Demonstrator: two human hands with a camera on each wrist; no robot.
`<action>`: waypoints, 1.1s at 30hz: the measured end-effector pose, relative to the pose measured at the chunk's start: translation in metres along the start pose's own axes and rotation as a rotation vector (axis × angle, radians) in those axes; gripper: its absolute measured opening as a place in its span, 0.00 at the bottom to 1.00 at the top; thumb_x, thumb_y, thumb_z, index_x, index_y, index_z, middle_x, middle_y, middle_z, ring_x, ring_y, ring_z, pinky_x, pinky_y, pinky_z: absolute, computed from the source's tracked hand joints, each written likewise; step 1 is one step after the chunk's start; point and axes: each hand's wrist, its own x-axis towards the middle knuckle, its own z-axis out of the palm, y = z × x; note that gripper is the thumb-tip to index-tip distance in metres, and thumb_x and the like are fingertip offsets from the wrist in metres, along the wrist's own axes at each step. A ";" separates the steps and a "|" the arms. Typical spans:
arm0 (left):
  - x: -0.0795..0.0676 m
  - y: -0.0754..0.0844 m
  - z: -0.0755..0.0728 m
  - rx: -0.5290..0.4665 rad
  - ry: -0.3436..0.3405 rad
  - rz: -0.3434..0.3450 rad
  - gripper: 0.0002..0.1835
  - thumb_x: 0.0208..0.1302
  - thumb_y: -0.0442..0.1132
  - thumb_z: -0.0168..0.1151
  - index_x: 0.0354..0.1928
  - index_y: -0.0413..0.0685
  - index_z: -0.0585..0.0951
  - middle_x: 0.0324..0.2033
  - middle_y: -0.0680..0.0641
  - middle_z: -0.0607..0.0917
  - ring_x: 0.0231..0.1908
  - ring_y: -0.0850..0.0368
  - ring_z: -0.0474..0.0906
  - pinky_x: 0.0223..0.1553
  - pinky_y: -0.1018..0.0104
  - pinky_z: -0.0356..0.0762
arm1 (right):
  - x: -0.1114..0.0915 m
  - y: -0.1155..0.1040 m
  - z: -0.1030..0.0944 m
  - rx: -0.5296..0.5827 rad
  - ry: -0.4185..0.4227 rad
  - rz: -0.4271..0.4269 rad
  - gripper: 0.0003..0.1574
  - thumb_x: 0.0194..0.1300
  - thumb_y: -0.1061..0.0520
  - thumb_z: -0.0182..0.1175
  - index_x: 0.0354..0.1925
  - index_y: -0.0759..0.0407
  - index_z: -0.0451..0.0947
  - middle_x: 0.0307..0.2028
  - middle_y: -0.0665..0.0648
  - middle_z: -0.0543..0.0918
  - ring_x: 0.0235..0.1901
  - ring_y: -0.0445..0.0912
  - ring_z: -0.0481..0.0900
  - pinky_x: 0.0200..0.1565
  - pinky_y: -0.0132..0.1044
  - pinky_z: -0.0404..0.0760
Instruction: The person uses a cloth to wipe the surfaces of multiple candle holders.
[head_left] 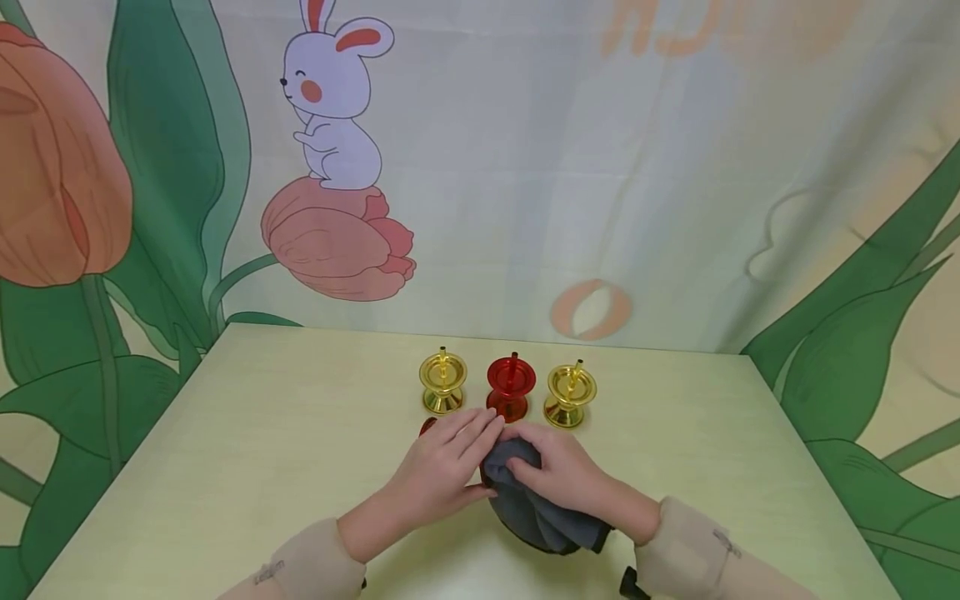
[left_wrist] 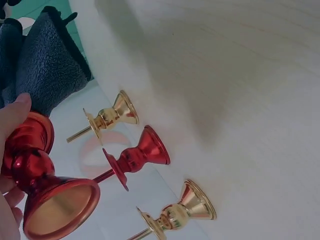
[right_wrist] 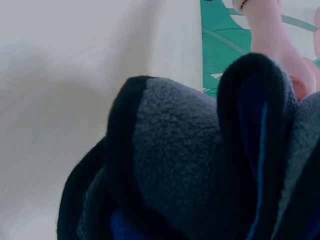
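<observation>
My left hand (head_left: 450,462) grips a shiny red candle holder (left_wrist: 34,167), tilted above the table with its hollow flared base facing the left wrist camera. In the head view the hand hides nearly all of it. A dark grey cloth with black edging (head_left: 536,517) is bunched in my right hand (head_left: 562,471), its folds hanging down. The cloth meets the holder's far end, and what it covers there is hidden. In the right wrist view, folded cloth (right_wrist: 175,150) fills most of the picture.
Beyond my hands, a row stands upright on the pale table (head_left: 262,450): a gold candle holder (head_left: 442,382), a red one (head_left: 511,387) and another gold one (head_left: 570,394). Behind the table hangs a printed curtain (head_left: 495,167) with a rabbit and tulips.
</observation>
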 end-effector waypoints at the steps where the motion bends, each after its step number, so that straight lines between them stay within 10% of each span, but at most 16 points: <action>1: 0.000 0.000 0.001 -0.003 -0.007 -0.010 0.47 0.35 0.60 0.70 0.58 0.42 0.69 0.54 0.46 0.75 0.55 0.52 0.69 0.56 0.59 0.67 | 0.001 0.001 0.000 0.010 -0.002 0.013 0.15 0.55 0.61 0.57 0.44 0.57 0.73 0.42 0.53 0.81 0.40 0.41 0.78 0.42 0.35 0.77; 12: 0.012 -0.016 0.009 -0.218 -0.326 -0.258 0.50 0.38 0.61 0.67 0.63 0.44 0.61 0.59 0.47 0.69 0.60 0.52 0.64 0.59 0.58 0.63 | 0.010 0.016 -0.002 -0.137 -0.014 -0.066 0.15 0.55 0.59 0.57 0.43 0.57 0.73 0.40 0.52 0.81 0.35 0.40 0.78 0.39 0.34 0.77; 24: 0.009 -0.018 0.026 0.032 0.030 -0.094 0.48 0.31 0.59 0.71 0.56 0.41 0.67 0.48 0.47 0.79 0.60 0.51 0.63 0.60 0.54 0.59 | 0.022 0.024 -0.004 0.081 0.000 0.083 0.14 0.57 0.61 0.56 0.44 0.56 0.73 0.42 0.54 0.80 0.37 0.42 0.75 0.41 0.33 0.75; 33: 0.013 -0.026 0.016 -0.168 -0.249 -0.190 0.50 0.37 0.61 0.68 0.62 0.44 0.62 0.57 0.49 0.72 0.61 0.53 0.62 0.61 0.53 0.59 | 0.017 0.020 -0.005 -0.198 -0.036 -0.053 0.15 0.55 0.59 0.58 0.44 0.56 0.73 0.40 0.52 0.81 0.35 0.41 0.78 0.40 0.35 0.77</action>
